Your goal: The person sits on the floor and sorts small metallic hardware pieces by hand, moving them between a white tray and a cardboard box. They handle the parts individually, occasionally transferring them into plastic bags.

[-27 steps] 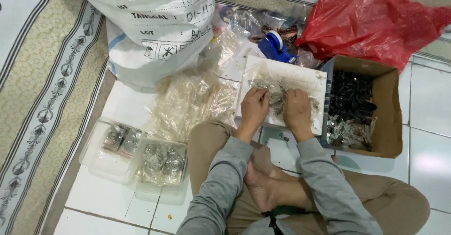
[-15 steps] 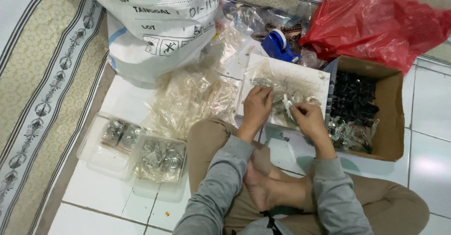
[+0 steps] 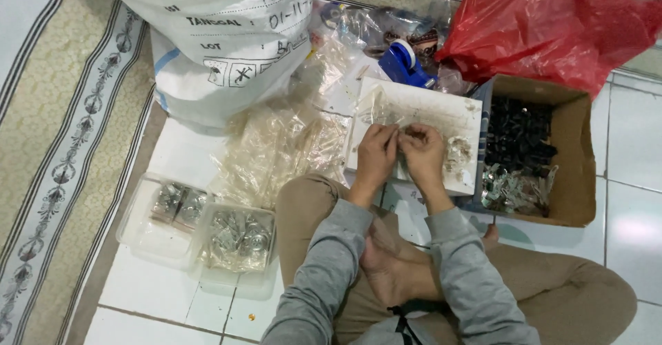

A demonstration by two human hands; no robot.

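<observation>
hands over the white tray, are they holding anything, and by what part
Both hands, left and right, meet fingertip to fingertip over the white tray, pinching something small; what it is and where it is gripped cannot be told.

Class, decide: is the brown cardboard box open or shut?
Open. The cardboard box has no flaps covering it; the black pieces inside show from above.

Red plastic bag (image 3: 552, 24), blue tape dispenser (image 3: 403, 62), grey sleeves (image 3: 331, 269) — brown cardboard box (image 3: 576, 159).

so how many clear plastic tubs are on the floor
2, side by side left of the person's knee: the left tub holds a few metal parts, the right tub holds more. Others may be hidden under the bags.
</observation>
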